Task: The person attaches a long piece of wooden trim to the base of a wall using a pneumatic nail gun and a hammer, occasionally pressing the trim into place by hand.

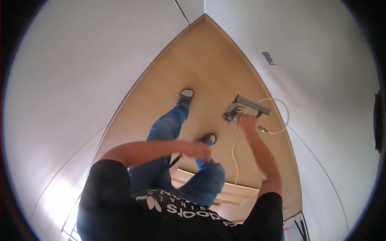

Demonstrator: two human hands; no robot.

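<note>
My right hand (249, 121) is closed round the handle of a grey pneumatic nail gun (253, 105), held out to the right above the wooden floor. A pale air hose (288, 114) loops from the metal coupling by its handle, and a length of it trails down toward the far side of my right knee. In front of my body, my left hand (199, 152) is smeared by motion, above my bent knee. Its fingers cannot be made out, nor whether anything is in them. A thin dark strip (175, 161) shows beneath that forearm.
White walls (76, 76) rise on both sides of the light wood floor (209, 64) and meet in a corner ahead. On the right wall sits a small grey plate (268, 58). Behind my legs is a pale wooden step or frame (241, 192). My feet stand apart.
</note>
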